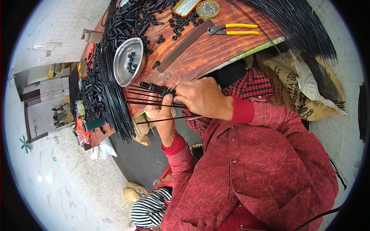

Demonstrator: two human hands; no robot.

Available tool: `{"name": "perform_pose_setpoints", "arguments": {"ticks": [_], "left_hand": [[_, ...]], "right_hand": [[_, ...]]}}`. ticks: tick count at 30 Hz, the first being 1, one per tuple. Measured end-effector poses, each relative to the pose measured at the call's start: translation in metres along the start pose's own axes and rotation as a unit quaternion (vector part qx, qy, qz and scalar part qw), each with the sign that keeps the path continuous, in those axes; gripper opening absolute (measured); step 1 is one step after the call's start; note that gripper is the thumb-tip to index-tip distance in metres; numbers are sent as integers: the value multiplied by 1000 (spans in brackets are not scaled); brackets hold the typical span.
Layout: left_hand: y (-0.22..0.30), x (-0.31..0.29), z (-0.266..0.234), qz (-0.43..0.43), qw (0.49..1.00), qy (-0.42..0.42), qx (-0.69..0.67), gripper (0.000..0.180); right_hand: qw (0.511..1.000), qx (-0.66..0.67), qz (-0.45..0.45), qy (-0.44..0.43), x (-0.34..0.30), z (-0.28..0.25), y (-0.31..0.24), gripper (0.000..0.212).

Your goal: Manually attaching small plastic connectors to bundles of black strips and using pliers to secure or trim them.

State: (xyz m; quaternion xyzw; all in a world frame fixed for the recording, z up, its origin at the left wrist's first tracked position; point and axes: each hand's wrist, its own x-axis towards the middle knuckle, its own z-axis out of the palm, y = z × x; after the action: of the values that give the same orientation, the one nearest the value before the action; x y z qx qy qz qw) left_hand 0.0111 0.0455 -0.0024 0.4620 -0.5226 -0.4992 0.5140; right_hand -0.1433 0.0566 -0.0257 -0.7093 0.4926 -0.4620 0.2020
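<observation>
My left hand [163, 120] is wrapped around a black plastic tube piece [151, 87] and several thin black rods [143, 102], which fan out to the left below it. The thumb points up along the piece, and a pale wrap covers part of a finger. My right hand [206, 98] is closed, its fingertips pressed together against the near end of the piece. Fine pale strands stick out beside these fingertips. What the right fingers pinch is hidden. Both hands are just off the front edge of a reddish wooden table [216, 50].
On the table are a steel bowl [118, 71] with small black parts, a dark flat bar [185, 47], yellow-handled pliers [241, 29], a tray of pale wires [186, 6] and a dish of metal bits [208, 9]. Black rod bundles [111, 92] lie left. A person in striped trousers [149, 210] sits nearby.
</observation>
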Motion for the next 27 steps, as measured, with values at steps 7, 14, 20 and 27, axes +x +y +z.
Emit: {"name": "perform_pose_setpoints", "arguments": {"ticks": [7, 14, 20, 27], "left_hand": [[-6, -2, -15, 15, 999, -39, 14, 51], [-5, -10, -17, 19, 999, -46, 3, 42], [-7, -9, -16, 8, 998, -53, 19, 41], [7, -8, -5, -7, 996, -49, 79, 42]], "right_hand": [[994, 86, 52, -49, 4, -7, 8, 26], [957, 194, 145, -157, 8, -17, 17, 30], [859, 367, 256, -248, 16, -12, 32, 29], [828, 415, 272, -262, 23, -16, 35, 32]]}}
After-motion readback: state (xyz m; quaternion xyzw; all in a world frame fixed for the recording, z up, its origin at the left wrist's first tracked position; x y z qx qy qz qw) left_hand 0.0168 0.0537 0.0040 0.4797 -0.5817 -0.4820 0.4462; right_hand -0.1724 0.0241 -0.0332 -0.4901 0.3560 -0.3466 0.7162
